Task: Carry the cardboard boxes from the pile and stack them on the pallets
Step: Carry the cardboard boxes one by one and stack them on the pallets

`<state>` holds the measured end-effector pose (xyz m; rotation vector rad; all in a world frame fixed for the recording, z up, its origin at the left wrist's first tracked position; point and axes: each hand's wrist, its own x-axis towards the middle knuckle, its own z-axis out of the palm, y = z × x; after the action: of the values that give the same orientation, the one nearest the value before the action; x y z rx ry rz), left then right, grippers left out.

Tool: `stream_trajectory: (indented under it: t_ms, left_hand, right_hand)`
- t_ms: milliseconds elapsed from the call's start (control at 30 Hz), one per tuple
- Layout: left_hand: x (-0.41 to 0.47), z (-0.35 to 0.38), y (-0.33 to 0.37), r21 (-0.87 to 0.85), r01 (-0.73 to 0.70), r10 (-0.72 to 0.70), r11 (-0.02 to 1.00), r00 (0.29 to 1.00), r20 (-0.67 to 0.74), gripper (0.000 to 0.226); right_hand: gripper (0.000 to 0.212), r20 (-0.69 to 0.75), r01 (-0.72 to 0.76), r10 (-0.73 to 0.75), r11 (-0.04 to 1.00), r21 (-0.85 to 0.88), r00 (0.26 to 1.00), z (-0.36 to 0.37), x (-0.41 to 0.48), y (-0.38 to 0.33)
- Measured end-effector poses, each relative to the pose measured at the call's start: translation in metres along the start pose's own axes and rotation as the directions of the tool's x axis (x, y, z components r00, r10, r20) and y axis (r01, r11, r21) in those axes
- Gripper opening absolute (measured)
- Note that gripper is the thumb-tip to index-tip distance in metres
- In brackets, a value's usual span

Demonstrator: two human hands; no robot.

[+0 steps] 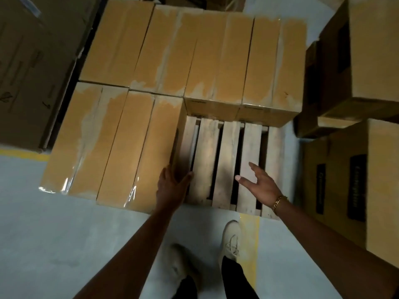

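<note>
Pale concrete floor under dim, warm light.
The smooth grey-white floor (64, 244) fills the lower half of the frame; a yellow line (250, 236) runs upward at lower centre, and a second yellow stripe (23, 156) lies at the left edge.

A wooden pallet (228, 160) sits on the grey floor (64, 234), beside a yellow line (250, 238). Taped cardboard boxes (194, 57) fill its far side in a tight row. Two more boxes (112, 143) lie on its near left part, and its slats show at the near right.
</note>
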<state>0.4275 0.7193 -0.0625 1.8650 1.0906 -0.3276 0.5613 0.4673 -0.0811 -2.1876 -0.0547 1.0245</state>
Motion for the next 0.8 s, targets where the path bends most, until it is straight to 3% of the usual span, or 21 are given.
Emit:
stream_trajectory:
  t_ms: [100, 200, 333, 600, 800]
  left_hand:
    - [-0.026, 0.031, 0.03, 0.119, -0.054, 0.046, 0.991, 0.996, 0.072, 0.105]
    - [-0.043, 0.057, 0.048, 0.131, -0.073, 0.057, 0.989, 0.99, 0.126, 0.125]
    - [-0.071, 0.097, 0.06, 0.204, -0.136, 0.099, 0.97, 0.978, 0.185, 0.097]
    - [-0.138, 0.206, 0.081, 0.225, -0.267, 0.181, 0.937, 0.923, 0.339, 0.099]
    - [-0.202, 0.313, 0.113, 0.193, -0.279, 0.159, 0.941, 0.866, 0.474, 0.081]
  right_hand:
    - [0.085, -0.07, -0.018, 0.019, 1.0, 0.014, 0.997, -0.038, -0.023, 0.019]
    - [0.082, -0.142, -0.044, 0.049, 0.998, 0.037, 0.989, -0.072, -0.051, 0.046]
    - [0.077, -0.24, -0.069, 0.093, 0.992, 0.109, 0.966, -0.109, -0.095, 0.093]
    - [0.064, -0.391, -0.109, 0.203, 0.962, 0.25, 0.898, -0.187, -0.185, 0.203]
    - [0.056, -0.436, -0.143, 0.285, 0.933, 0.33, 0.854, -0.26, -0.219, 0.299]
